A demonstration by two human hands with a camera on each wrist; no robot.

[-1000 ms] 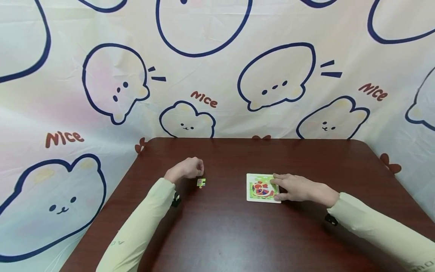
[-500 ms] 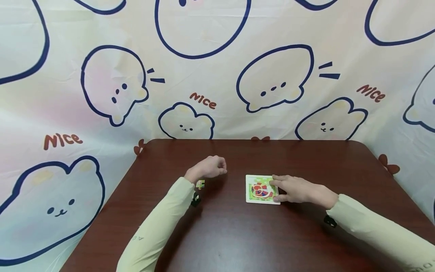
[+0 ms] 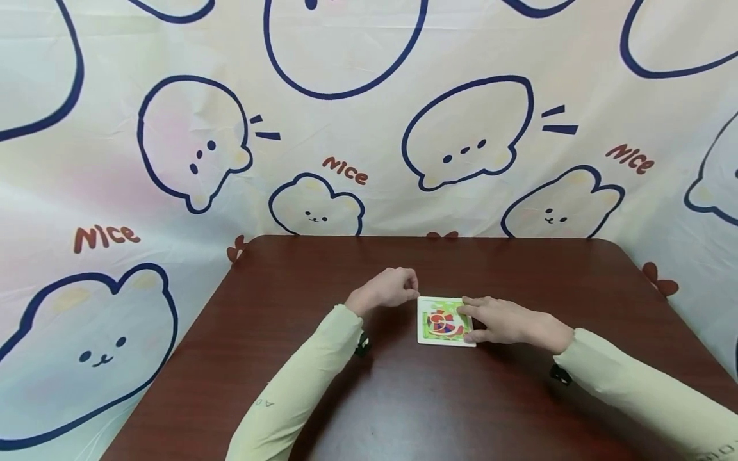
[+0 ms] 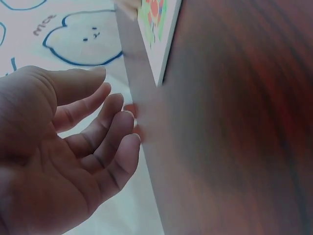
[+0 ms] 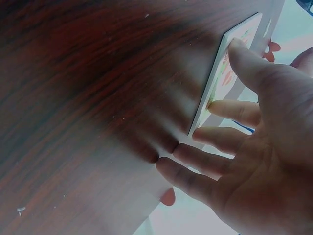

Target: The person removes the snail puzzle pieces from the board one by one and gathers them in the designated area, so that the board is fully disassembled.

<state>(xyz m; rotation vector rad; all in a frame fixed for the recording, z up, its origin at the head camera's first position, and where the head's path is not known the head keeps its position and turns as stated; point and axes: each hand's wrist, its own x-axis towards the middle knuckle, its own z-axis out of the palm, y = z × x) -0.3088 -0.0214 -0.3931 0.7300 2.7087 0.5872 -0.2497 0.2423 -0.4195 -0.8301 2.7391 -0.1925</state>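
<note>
A thin square puzzle board (image 3: 441, 322) with a white border and a green, red and blue picture lies flat on the table. My right hand (image 3: 510, 320) rests at its right side, thumb and index fingertips on the board and the fingers spread in the right wrist view. Just off the board's far left corner is my left hand (image 3: 385, 287). Seen in the left wrist view, the fingers of this hand (image 4: 73, 147) are loosely bent and nothing shows between thumb and fingertips. The small jigsaw piece from the earlier frames is hidden; my left sleeve covers that spot.
The dark brown wooden table (image 3: 392, 397) reaches back to a cloth backdrop (image 3: 369, 128) printed with bear outlines. Both forearms lie over the table, in pale sleeves (image 3: 305, 378), each with a dark wrist device (image 3: 362, 344).
My left hand has moved right across the table to the board's far left corner, its sleeve passing over the loose jigsaw piece. My right hand and the board stay where they were.
</note>
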